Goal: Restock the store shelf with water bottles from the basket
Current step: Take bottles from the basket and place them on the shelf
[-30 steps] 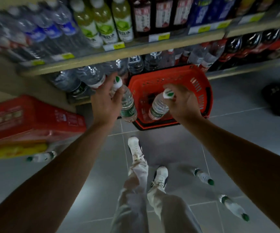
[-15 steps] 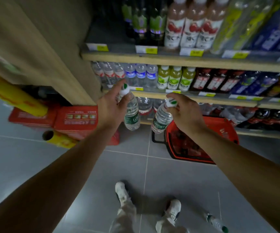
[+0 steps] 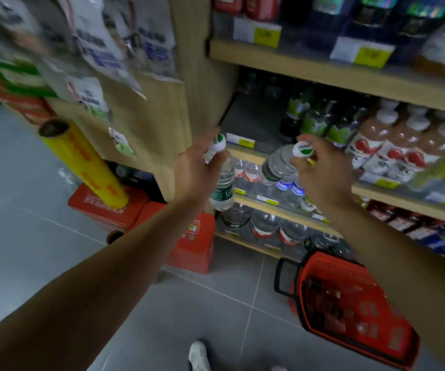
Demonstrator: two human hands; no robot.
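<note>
My left hand (image 3: 197, 167) grips a clear water bottle (image 3: 222, 183) by its neck, white-and-green cap up, hanging in front of the shelf's left end. My right hand (image 3: 323, 170) holds a second water bottle (image 3: 277, 163) by its cap, tilted toward the shelf. Both bottles hover in front of the wooden shelf (image 3: 248, 153), whose left part shows a bare grey board. The red basket (image 3: 349, 309) stands on the floor at lower right, below my right arm.
Juice bottles (image 3: 392, 148) and dark green-labelled bottles (image 3: 320, 124) fill the shelf to the right. Water bottles (image 3: 264, 223) line the lower shelves. Red cartons (image 3: 189, 242) and a yellow roll (image 3: 87, 162) sit left of the wooden side panel (image 3: 160, 124). Grey tiled floor lies below.
Both hands have risen from over the basket to the height of an upper shelf, each carrying its bottle. The view has lifted, and the basket now lies lower right.
</note>
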